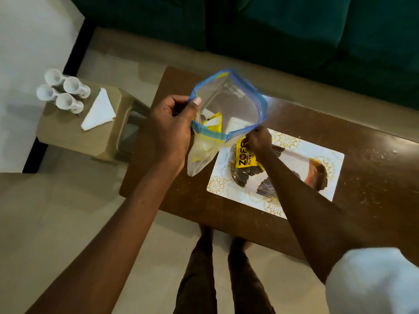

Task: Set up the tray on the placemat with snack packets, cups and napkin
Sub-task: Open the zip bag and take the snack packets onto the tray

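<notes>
My left hand [173,125] grips the rim of a clear zip bag [229,103] with a blue seal, holding it open above the brown table's left end. A yellow snack packet [213,123] shows inside the bag. My right hand [258,141] pinches the bag's other rim and touches a yellow "ZOFF" packet [243,157] that lies on the dark fan-patterned tray [317,173]. The tray rests on a white placemat [294,143] with gold motifs. Several white cups [65,91] and a folded white napkin [99,112] stand on a small side stool at the left.
The brown table [374,177] runs to the right, with a green sofa [317,30] behind it. The beige stool [74,132] sits left of the table beside a white wall. My legs stand on the tiled floor at the table's near edge.
</notes>
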{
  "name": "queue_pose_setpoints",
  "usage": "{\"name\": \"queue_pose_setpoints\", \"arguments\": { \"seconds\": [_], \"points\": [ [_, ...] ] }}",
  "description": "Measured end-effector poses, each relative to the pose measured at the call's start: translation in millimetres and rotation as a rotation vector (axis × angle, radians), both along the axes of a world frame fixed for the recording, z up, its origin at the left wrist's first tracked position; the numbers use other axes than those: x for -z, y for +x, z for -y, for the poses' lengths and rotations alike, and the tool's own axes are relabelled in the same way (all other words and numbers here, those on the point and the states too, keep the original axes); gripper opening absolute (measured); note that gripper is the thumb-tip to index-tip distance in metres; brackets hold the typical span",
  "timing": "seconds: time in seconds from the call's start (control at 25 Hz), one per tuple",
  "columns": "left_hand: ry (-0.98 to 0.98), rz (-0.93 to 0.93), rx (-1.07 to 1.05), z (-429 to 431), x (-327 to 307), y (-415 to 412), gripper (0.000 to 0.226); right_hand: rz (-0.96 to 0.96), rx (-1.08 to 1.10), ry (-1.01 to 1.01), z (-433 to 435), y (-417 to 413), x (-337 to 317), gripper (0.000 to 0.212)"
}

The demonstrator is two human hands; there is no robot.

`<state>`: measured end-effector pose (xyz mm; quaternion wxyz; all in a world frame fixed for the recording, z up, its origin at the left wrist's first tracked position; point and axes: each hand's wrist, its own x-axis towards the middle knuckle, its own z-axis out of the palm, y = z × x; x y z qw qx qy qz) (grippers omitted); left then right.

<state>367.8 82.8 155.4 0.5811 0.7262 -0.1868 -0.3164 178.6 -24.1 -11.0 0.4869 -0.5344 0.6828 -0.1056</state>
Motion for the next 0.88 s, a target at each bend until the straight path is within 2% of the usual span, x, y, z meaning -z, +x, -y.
{"name": "queue_pose_setpoints", "arguments": {
  "seconds": [0.08,0.16,0.24,0.28,0.36,0.44,0.48,0.6,0.72,0.88],
  "points": [
    [0.0,-0.039,0.015,-10.7,-5.3,-7.6,0.006,0.215,0.343,-0.059,-5.7,-14.5,-52.2,0.026],
    [0.013,-0.048,0.035,-19.6,-10.5,-19.1,0.005,0.362,0.482,-0.201,-12.4,-25.1,-125.3,0.029],
    [0.033,-0.035,0.046,-26.0,-21.2,-34.2,0.005,0.517,0.383,-0.295,-12.8,-20.1,-203.5,0.024],
    [0.036,-0.033,0.052,-28.0,-29.9,-42.7,0.005,0.505,0.245,-0.261,-10.4,-14.1,-233.5,0.022],
    [0.033,-0.037,0.068,-30.3,-50.6,-59.6,0.006,0.313,-0.117,-0.1,-3.8,1.9,-271.1,0.016],
    [0.041,-0.029,0.095,-31.6,-67.8,-74.6,0.007,0.054,-0.416,0.048,0.5,14.9,-276.0,0.008],
    [0.032,-0.021,0.117,-30.8,-81.8,-83.3,0.009,-0.028,-0.465,0.124,2.4,14.1,-276.5,0.005],
    [-0.037,0.008,0.231,-32.1,-128.1,-113.8,0.011,-0.259,-0.496,0.274,-2.5,-13.3,-276.1,0.023],
    [-0.088,0.068,0.383,-34.7,-166.8,-146.6,0.016,-0.517,-0.538,0.262,-12.0,-57.8,-279.0,0.036],
    [-0.102,0.082,0.463,-27.9,-194.1,-179.6,0.018,-0.724,-0.512,0.148,-19.5,-94.8,-302.5,0.052]
  ]
}}
